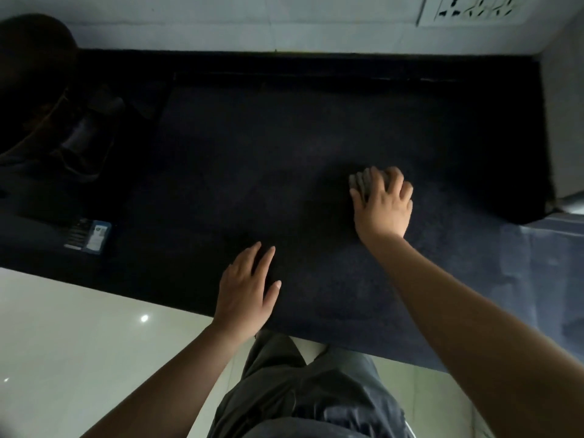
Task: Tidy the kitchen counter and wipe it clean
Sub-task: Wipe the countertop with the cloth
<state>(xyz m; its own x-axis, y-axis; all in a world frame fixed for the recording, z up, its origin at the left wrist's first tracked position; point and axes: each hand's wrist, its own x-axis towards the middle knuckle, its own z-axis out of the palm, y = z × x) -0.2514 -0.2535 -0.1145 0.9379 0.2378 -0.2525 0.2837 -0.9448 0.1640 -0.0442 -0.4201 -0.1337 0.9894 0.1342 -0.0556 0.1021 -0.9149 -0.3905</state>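
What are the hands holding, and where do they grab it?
The right hand presses a grey cloth onto the dark counter, its fingers spread over the cloth's top. The left hand rests flat on the counter, holding nothing.

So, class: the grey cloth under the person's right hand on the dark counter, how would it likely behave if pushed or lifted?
The grey cloth is bunched into folds under the right hand, so it is probably soft and floppy and would droop if lifted. It looks small and thin, so likely light. Pressed flat on the counter, it should slide rather than roll or tip.
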